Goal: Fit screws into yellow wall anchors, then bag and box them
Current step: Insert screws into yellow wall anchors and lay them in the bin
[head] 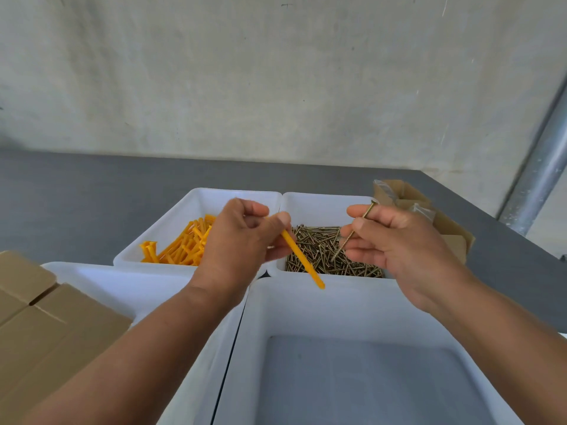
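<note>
the top end of the yellow anchor (302, 259) is buried inside my left hand (242, 237), so i can't see that end at all. my left wrist also covers the near right corner of the anchor tray (171, 216). the cardboard box (46, 326) on my left and the big white tray (306, 305) nearest me are both cut off by the frame edge. behind my right hand (399, 240) sit brown cartons (451, 228) with what looks like clear plastic bagging (383, 188) on them, though it's too blurred to be sure.

my left fingers (280, 217) are curled round the anchor, which slants down and right with its tip over the rim between the screw tray (325, 204) and the near tray. my right fingers (359, 223) pinch one screw (352, 234) mid-shaft, head up and point down over the loose screws (319, 253). screw tip and anchor are near each other but apart. loose anchors (187, 243) lie in their tray on the grey counter (92, 191).
</note>
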A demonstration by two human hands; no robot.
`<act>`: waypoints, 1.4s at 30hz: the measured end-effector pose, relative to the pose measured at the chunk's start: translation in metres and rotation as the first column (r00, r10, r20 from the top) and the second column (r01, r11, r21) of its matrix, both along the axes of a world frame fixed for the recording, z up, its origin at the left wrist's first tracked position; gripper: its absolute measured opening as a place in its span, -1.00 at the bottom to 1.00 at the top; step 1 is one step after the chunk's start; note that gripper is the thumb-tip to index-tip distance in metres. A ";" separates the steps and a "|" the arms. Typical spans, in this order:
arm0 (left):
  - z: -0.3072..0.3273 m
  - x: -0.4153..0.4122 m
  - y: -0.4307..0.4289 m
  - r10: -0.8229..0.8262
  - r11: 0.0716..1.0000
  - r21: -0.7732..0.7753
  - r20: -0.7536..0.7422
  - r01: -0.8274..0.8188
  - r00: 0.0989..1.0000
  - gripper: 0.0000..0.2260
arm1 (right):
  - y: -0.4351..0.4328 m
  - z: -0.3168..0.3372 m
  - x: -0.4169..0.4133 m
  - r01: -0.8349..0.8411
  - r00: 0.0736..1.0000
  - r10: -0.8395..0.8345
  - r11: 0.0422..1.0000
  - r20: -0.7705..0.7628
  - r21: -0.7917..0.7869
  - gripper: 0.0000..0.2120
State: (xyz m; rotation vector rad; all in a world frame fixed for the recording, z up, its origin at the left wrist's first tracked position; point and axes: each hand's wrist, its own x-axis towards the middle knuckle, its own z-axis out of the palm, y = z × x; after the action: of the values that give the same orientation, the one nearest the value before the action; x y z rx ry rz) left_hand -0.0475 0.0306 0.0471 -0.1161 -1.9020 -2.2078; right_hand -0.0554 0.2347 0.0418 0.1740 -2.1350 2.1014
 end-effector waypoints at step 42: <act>-0.027 0.006 0.019 -0.281 0.840 -0.452 0.112 0.301 0.953 -0.54 | -0.005 -0.002 0.012 -0.105 0.987 0.150 0.864 -0.054 0.493 -0.78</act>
State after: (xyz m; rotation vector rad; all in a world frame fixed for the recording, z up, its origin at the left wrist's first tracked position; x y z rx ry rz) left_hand -0.0419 0.0492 0.0196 -0.4725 -2.5528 -1.8714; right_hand -0.0436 0.2297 0.0396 0.4657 -2.6172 1.5224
